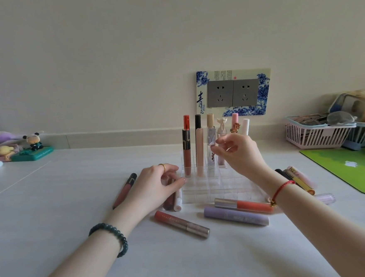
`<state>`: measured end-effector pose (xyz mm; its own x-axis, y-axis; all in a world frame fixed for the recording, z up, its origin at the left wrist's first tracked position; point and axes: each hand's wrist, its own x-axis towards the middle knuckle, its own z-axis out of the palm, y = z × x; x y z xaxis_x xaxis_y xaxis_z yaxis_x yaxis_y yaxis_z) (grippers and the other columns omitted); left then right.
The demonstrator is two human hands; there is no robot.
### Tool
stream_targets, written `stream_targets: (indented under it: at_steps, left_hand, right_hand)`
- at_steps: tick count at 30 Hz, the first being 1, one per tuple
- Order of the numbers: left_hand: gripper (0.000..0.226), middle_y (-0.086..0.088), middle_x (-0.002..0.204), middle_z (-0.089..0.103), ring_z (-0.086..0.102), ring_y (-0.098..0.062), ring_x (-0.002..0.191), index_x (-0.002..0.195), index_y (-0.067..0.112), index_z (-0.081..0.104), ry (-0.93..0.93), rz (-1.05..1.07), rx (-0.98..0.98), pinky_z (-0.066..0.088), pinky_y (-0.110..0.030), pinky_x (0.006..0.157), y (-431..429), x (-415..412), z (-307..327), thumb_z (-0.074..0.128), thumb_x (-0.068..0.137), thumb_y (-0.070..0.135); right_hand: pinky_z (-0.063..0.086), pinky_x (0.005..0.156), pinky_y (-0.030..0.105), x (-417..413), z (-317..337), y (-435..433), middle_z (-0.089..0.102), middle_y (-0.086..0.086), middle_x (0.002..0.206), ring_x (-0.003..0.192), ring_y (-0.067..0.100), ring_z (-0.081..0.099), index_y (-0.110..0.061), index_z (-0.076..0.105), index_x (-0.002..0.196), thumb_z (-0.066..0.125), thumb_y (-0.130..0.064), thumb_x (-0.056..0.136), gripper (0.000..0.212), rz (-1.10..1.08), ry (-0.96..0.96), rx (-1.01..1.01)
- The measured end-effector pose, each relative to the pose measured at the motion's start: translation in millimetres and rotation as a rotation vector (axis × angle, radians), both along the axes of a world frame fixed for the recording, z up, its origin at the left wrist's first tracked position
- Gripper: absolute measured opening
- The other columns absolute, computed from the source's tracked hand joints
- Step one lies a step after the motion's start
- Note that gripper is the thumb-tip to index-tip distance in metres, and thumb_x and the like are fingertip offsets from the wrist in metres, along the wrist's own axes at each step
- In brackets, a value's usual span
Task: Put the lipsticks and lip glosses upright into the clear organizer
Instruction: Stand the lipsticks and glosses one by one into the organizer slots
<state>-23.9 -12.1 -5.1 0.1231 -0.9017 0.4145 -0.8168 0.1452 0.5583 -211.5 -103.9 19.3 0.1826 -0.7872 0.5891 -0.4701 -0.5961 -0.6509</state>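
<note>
— What stands in the clear organizer [202, 193]?

— Six tubes upright in its far row, beyond both hands: a red-capped gloss [186, 146], a black-capped pink tube [199, 148], a beige-capped clear one [211, 134], a white figurine-topped one [221, 124], a pink unicorn tube [235, 123], a white one [245, 127].

— The hands?

— Right hand [241, 153] raised over the organizer, fingertips pinched near the clear tube; whether it grips it, I cannot tell. Left hand [156, 183] curled at the organizer's left edge, fingers over two tubes [173, 200] lying there; a firm grip cannot be told.

— Loose on the counter [73, 200]?

— A dark-capped nude gloss [124, 191] left of the left hand; a coral gloss with metallic cap [182, 224], a lilac tube [236, 216] and an orange gloss [244, 205] between the wrists; a gold-banded tube [299, 181] beyond the right wrist.
</note>
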Motion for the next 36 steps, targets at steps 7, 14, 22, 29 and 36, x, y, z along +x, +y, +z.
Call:
stream_targets:
  at_steps: [7, 14, 22, 29, 36]
  left_hand:
    - [0.019, 0.021, 0.087, 0.065, 0.058, 0.006, 0.087, 0.096, 0.034, 0.065, 0.081, -0.102, 0.028, 0.037, -0.008, 0.071, 8, 8, 20, 0.064, 0.078, 0.041]
    - [0.009, 0.013, 0.061, 0.068, 0.044, -0.004, 0.048, 0.072, 0.033, 0.074, 0.101, -0.296, 0.275, 0.036, -0.019, 0.049, 31, 15, 34, 0.074, 0.067, 0.040]
    - [0.039, 0.015, 0.067, 0.062, 0.057, -0.004, 0.069, 0.076, 0.049, 0.068, -0.261, -0.334, 0.493, 0.050, -0.037, 0.076, 29, -4, 19, 0.070, 0.043, 0.070]
    - [0.011, -0.002, 0.064, 0.067, 0.053, -0.005, 0.058, 0.076, 0.039, 0.070, -0.092, -0.409, 0.351, 0.047, -0.027, 0.067, 32, -8, 30, 0.075, 0.069, 0.032]
    - [0.004, 0.002, 0.062, 0.071, 0.061, -0.012, 0.051, 0.074, 0.027, 0.072, 0.398, -0.430, 0.008, 0.048, -0.021, 0.050, 32, -22, 34, 0.072, 0.073, 0.023]
  right_hand:
    - [0.046, 0.056, 0.015, -15, 22, 36, 0.055, -0.004, 0.066, 0.056, 0.008, 0.049, -0.017, 0.056, 0.084, 0.065, -0.021, 0.079, 0.011, 0.006, -0.067, -0.115]
    - [0.038, 0.053, 0.017, 7, -1, 102, 0.047, -0.013, 0.076, 0.066, 0.004, 0.046, -0.023, 0.057, 0.100, 0.059, -0.044, 0.080, 0.029, 0.311, 0.691, -0.027]
    - [0.042, 0.062, 0.029, 10, -13, 110, 0.057, 0.006, 0.099, 0.086, 0.025, 0.057, -0.009, 0.061, 0.097, 0.052, -0.035, 0.083, 0.031, 0.255, 0.887, -0.021]
    - [0.046, 0.064, 0.019, 1, 9, 106, 0.062, -0.005, 0.079, 0.070, 0.009, 0.056, -0.016, 0.067, 0.091, 0.058, -0.033, 0.082, 0.021, 0.294, 0.605, -0.081]
    - [0.056, 0.067, 0.021, -2, 14, 92, 0.069, -0.003, 0.075, 0.069, 0.009, 0.066, -0.019, 0.065, 0.088, 0.073, -0.022, 0.072, 0.018, 0.374, 0.019, 0.079]
